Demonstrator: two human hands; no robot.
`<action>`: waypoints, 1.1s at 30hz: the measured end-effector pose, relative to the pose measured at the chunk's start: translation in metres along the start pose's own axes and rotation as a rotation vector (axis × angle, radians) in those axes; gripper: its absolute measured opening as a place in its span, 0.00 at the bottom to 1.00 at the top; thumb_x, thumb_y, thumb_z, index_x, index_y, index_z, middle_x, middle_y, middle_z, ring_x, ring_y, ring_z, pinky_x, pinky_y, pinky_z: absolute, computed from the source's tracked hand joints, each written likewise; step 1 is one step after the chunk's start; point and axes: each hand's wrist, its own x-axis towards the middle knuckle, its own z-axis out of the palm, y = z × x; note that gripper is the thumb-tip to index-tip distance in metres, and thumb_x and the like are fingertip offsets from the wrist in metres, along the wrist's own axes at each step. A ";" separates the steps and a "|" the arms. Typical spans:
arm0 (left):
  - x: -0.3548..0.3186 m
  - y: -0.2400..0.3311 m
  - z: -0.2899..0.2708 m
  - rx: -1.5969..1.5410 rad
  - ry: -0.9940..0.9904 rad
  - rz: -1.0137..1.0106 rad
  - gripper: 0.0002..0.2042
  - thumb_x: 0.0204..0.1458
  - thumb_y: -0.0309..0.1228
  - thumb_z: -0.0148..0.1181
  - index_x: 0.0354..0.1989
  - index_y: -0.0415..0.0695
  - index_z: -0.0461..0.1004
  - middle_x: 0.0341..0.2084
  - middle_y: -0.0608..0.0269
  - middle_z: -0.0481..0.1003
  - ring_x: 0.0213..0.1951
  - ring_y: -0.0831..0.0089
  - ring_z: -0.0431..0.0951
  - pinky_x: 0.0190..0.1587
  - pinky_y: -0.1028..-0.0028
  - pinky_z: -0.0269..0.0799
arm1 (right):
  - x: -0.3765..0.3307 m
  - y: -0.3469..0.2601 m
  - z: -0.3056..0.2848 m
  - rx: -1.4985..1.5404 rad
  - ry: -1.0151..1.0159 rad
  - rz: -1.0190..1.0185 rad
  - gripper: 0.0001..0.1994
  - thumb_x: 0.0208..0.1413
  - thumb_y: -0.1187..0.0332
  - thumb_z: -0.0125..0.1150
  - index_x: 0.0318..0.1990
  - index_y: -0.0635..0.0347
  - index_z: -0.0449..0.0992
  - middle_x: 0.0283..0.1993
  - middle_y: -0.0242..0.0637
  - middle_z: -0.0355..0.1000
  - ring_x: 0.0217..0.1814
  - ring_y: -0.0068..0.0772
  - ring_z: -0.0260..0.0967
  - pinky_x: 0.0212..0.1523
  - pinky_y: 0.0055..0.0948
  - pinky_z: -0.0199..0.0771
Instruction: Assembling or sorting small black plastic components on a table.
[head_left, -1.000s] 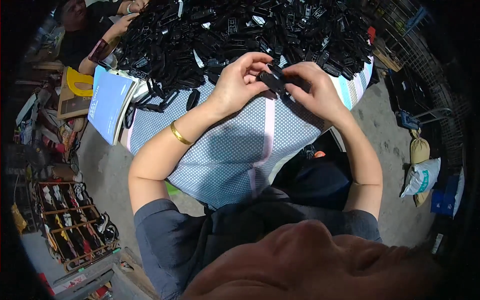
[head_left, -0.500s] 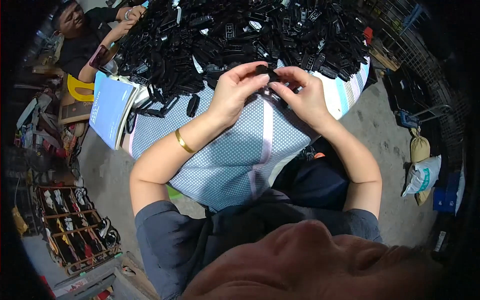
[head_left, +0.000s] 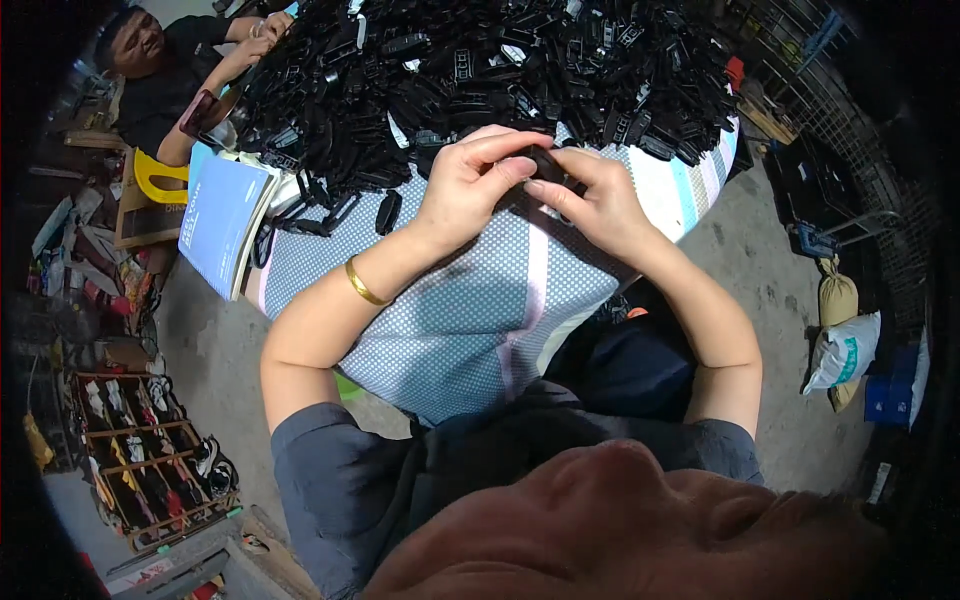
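Between my two hands is a small black plastic piece (head_left: 548, 165), held over the near edge of the pile. My left hand (head_left: 475, 187) pinches its left side with thumb and fingers. From the right, the thumb and fingers of my right hand (head_left: 600, 200) close on the same piece. My fingers cover much of it, so its exact kind does not show. Just beyond lies a big heap of similar black plastic parts (head_left: 450, 85). One loose black part (head_left: 388, 212) rests on the patterned cloth (head_left: 440, 300), left of my left hand.
A blue-covered book (head_left: 225, 220) stands at the table's left edge, near a yellow curved object (head_left: 158, 180). Across at the far left, a co-worker (head_left: 185, 75) handles parts at the heap. A shoe rack (head_left: 150, 450) is lower left; sacks (head_left: 845, 350) sit on the right floor.
The black piece has turned in my fingers and shows a longer side now. My right hand has shifted slightly left and down. The co-worker's hands have moved a little.
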 end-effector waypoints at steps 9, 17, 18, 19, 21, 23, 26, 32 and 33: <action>0.007 0.001 -0.001 0.088 -0.054 0.118 0.10 0.47 0.24 0.55 0.39 0.40 0.76 0.29 0.63 0.74 0.32 0.79 0.72 0.35 0.81 0.68 | -0.001 -0.002 -0.019 -0.235 -0.110 -0.160 0.13 0.42 0.66 0.65 0.33 0.66 0.75 0.29 0.41 0.72 0.28 0.37 0.69 0.28 0.29 0.68; 0.005 -0.008 0.002 0.213 -0.500 -0.323 0.14 0.47 0.30 0.60 0.42 0.37 0.71 0.30 0.62 0.73 0.33 0.76 0.72 0.37 0.75 0.69 | -0.004 0.008 -0.041 -0.468 -0.394 -0.257 0.18 0.36 0.78 0.60 0.41 0.64 0.74 0.37 0.40 0.68 0.40 0.42 0.67 0.44 0.36 0.67; 0.005 -0.012 0.003 0.462 -0.327 -0.116 0.15 0.46 0.31 0.61 0.41 0.37 0.72 0.31 0.60 0.72 0.34 0.70 0.73 0.38 0.73 0.69 | -0.004 0.009 -0.037 -0.497 -0.329 -0.220 0.17 0.36 0.78 0.60 0.40 0.64 0.74 0.36 0.40 0.68 0.40 0.43 0.66 0.43 0.36 0.68; 0.005 -0.016 0.004 0.703 -0.145 0.095 0.15 0.45 0.31 0.61 0.40 0.37 0.72 0.31 0.57 0.71 0.34 0.64 0.73 0.38 0.71 0.70 | -0.003 0.009 -0.034 -0.525 -0.264 -0.183 0.17 0.37 0.78 0.60 0.40 0.64 0.74 0.36 0.40 0.68 0.39 0.43 0.66 0.42 0.36 0.68; 0.008 -0.029 0.006 0.758 -0.066 0.178 0.14 0.43 0.31 0.62 0.38 0.38 0.73 0.33 0.54 0.68 0.36 0.57 0.72 0.39 0.68 0.70 | 0.000 0.012 -0.035 -0.556 -0.253 -0.209 0.15 0.38 0.77 0.61 0.39 0.62 0.75 0.34 0.39 0.68 0.37 0.42 0.65 0.41 0.35 0.68; 0.009 -0.034 0.008 0.974 -0.073 0.260 0.14 0.41 0.29 0.62 0.38 0.39 0.73 0.33 0.56 0.68 0.36 0.60 0.71 0.39 0.67 0.69 | 0.000 0.015 -0.036 -0.584 -0.301 -0.239 0.15 0.38 0.76 0.62 0.38 0.60 0.76 0.32 0.37 0.67 0.35 0.40 0.65 0.39 0.34 0.68; 0.011 -0.031 0.012 0.985 -0.104 0.292 0.13 0.40 0.27 0.61 0.37 0.38 0.72 0.34 0.56 0.67 0.38 0.60 0.69 0.39 0.67 0.69 | -0.002 0.017 -0.033 -0.591 -0.258 -0.259 0.15 0.37 0.75 0.63 0.38 0.58 0.76 0.30 0.38 0.68 0.35 0.40 0.65 0.38 0.34 0.68; 0.009 -0.029 0.010 0.814 0.006 0.365 0.13 0.39 0.25 0.62 0.35 0.37 0.72 0.30 0.57 0.72 0.31 0.62 0.73 0.36 0.71 0.70 | 0.005 0.019 -0.036 -0.505 -0.087 -0.249 0.16 0.36 0.75 0.65 0.38 0.60 0.76 0.31 0.39 0.70 0.34 0.41 0.67 0.37 0.34 0.69; 0.009 -0.027 0.011 0.814 0.007 0.365 0.13 0.39 0.25 0.62 0.35 0.37 0.72 0.30 0.57 0.72 0.31 0.62 0.73 0.36 0.71 0.70 | 0.005 0.019 -0.037 -0.469 -0.030 -0.220 0.15 0.36 0.74 0.66 0.37 0.61 0.76 0.31 0.40 0.70 0.34 0.41 0.68 0.36 0.33 0.70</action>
